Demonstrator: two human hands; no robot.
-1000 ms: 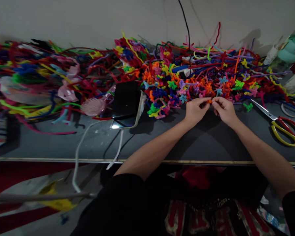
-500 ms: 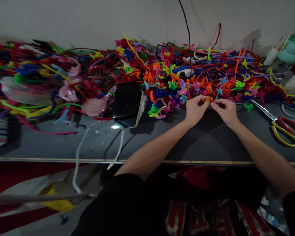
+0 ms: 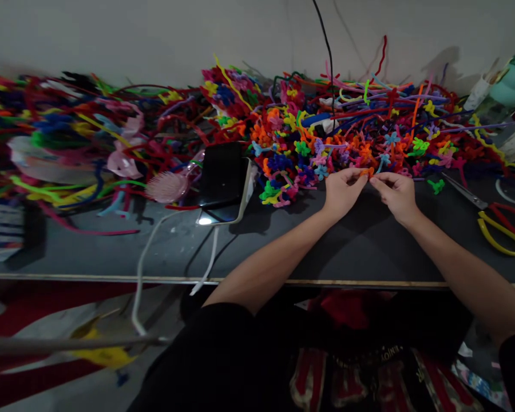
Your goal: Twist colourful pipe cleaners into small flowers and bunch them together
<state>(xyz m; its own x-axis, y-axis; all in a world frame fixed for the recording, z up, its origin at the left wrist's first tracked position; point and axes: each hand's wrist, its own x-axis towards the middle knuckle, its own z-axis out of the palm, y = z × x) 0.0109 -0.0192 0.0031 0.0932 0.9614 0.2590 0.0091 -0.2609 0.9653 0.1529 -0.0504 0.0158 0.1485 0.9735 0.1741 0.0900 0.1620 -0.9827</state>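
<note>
An orange pipe-cleaner piece (image 3: 367, 172), bent into small loops, is pinched between the fingertips of both hands. My left hand (image 3: 343, 193) grips it from the left, thumb and fingers pressed together. From the right, my right hand (image 3: 397, 199) pinches its lower right side. Both hands are just above the dark tabletop, at the front edge of a heap of pipe-cleaner flowers (image 3: 320, 171) in many colours. Close to my right hand lies a small green pipe-cleaner flower (image 3: 436, 186). The exact shape of the orange piece is partly hidden by the fingers.
Scissors (image 3: 502, 232) with red and yellow handles lie to the right. Left of my arms are a black phone (image 3: 220, 174), a pink hairbrush (image 3: 167, 187) and a white cable (image 3: 148, 252). Loose pipe cleaners (image 3: 86, 129) cover the back left. A black cord (image 3: 325, 40) hangs from above.
The view has shifted slightly, so everything on the table sits a little further right. Both hands stay together on the orange pipe-cleaner piece, with only slight finger movement.
</note>
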